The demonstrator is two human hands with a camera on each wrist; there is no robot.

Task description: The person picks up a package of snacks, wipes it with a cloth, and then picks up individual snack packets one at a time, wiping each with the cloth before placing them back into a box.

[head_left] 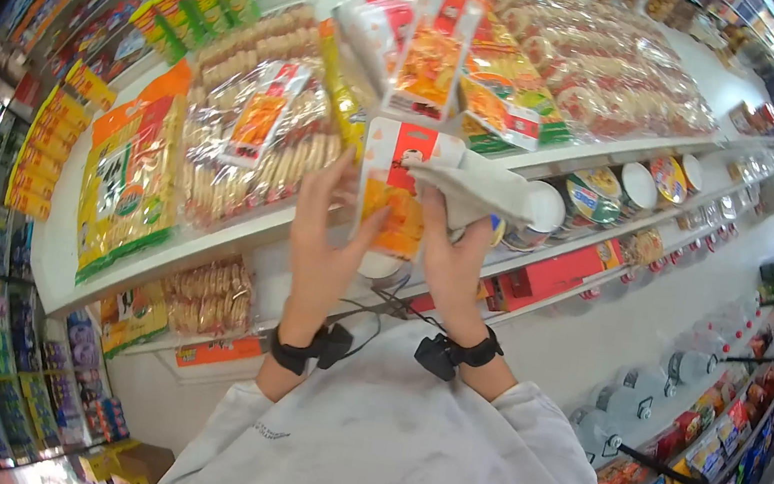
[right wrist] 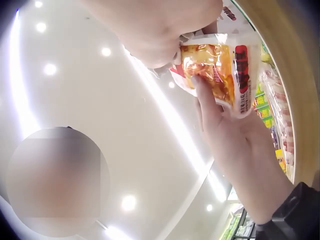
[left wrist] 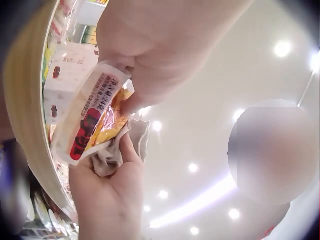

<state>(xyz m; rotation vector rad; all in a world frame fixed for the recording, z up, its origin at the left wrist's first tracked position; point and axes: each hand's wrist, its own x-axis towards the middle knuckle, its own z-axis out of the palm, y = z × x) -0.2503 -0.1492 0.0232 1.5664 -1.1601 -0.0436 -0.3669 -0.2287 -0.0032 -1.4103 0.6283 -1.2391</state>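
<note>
My left hand (head_left: 327, 248) grips a small snack packet (head_left: 396, 188), white and red at the top with an orange lower part. Its thumb lies across the packet's front, as the right wrist view also shows. My right hand (head_left: 452, 268) pinches a grey-white cloth (head_left: 481, 194) at the packet's right side. In the left wrist view the bunched cloth (left wrist: 107, 159) sits between the right hand's fingers and the packet (left wrist: 97, 117). Both hands are raised in front of the shelf edge. Just beyond them, a similar packet (head_left: 432, 52) stands among others.
A white shelf (head_left: 79, 269) carries bagged dried goods (head_left: 588, 56), a yellow noodle bag (head_left: 128, 181) and another snack packet (head_left: 266, 111). Tubs (head_left: 594, 192) line a lower tier. Large water bottles (head_left: 626, 394) stand on the floor at right, near a packed rack.
</note>
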